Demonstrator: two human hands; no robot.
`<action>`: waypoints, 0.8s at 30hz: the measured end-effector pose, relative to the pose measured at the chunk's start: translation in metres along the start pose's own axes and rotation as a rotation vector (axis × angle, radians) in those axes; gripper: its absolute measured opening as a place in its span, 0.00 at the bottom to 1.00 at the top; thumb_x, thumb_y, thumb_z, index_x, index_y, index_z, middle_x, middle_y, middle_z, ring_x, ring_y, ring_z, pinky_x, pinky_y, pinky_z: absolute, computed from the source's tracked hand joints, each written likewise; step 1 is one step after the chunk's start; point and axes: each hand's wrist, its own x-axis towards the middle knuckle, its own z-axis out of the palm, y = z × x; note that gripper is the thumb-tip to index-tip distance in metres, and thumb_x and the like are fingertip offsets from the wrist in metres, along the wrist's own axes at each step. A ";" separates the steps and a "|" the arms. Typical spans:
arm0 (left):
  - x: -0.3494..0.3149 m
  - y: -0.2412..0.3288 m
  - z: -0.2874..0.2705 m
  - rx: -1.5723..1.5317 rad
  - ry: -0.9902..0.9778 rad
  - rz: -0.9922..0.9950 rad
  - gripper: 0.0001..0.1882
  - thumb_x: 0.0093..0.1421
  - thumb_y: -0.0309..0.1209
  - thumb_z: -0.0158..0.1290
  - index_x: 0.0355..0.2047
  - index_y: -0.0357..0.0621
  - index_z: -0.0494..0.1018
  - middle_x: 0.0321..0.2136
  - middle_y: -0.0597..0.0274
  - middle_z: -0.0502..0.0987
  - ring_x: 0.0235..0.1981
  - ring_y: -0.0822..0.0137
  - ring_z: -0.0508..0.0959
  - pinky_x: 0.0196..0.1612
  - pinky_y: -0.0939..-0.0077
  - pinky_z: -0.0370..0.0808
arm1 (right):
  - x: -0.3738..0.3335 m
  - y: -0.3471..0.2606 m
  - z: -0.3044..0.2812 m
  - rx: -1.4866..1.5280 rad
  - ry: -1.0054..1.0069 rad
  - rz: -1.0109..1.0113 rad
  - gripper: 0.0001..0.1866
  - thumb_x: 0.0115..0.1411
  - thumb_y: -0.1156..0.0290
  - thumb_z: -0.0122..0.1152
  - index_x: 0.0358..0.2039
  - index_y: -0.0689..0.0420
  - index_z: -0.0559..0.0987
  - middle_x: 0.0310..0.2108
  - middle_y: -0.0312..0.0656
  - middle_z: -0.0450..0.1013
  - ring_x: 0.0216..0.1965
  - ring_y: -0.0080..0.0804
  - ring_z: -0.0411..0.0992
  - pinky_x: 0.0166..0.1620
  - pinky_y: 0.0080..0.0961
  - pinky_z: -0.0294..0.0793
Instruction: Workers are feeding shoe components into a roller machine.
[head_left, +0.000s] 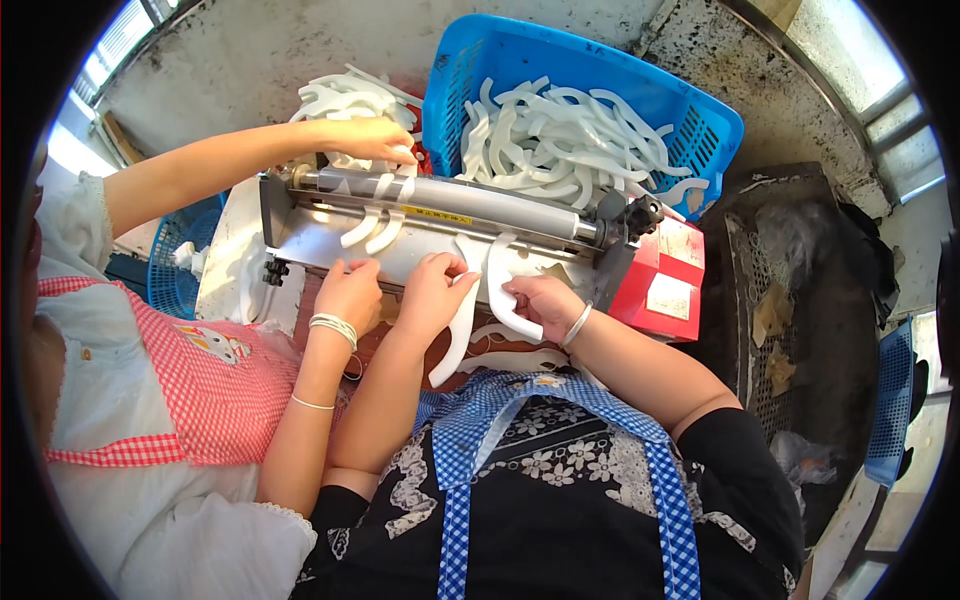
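Observation:
My left hand pinches a white curved foam-like strip, whose upper end lies on the metal feed plate of a roller machine. My right hand grips a second white curved strip, bent like a hook, its upper end close to the roller. To the left, two more strips pass under the roller. A co-worker's hand is beside the plate's front edge, near my left hand. The co-worker's other hand is behind the roller, at the strips' far ends.
A blue plastic basket full of white curved strips stands behind the machine. More strips are piled at its left. A red box sits at the machine's right end. Another blue basket is at the left, beside the co-worker.

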 end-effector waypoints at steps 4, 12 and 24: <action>0.022 -0.003 0.010 0.110 0.140 0.107 0.14 0.46 0.29 0.57 0.31 0.35 0.68 0.30 0.54 0.68 0.29 0.60 0.71 0.33 0.72 0.69 | 0.005 -0.031 0.011 -1.412 0.334 -0.585 0.16 0.51 0.59 0.53 0.21 0.61 0.72 0.17 0.43 0.70 0.18 0.34 0.70 0.23 0.29 0.69; -0.024 0.017 0.007 0.318 0.543 0.519 0.16 0.44 0.26 0.56 0.34 0.37 0.68 0.38 0.54 0.66 0.36 0.55 0.69 0.38 0.65 0.67 | 0.063 -0.122 0.016 -1.296 0.752 -0.717 0.25 0.47 0.49 0.55 0.30 0.62 0.74 0.30 0.51 0.72 0.30 0.42 0.72 0.33 0.35 0.69; -0.059 0.004 0.046 0.348 0.166 0.501 0.18 0.42 0.28 0.57 0.37 0.42 0.70 0.37 0.55 0.67 0.34 0.60 0.69 0.38 0.67 0.68 | 0.133 -0.199 0.018 -1.331 0.669 -0.886 0.22 0.39 0.67 0.64 0.37 0.60 0.71 0.21 0.41 0.73 0.23 0.27 0.73 0.30 0.23 0.72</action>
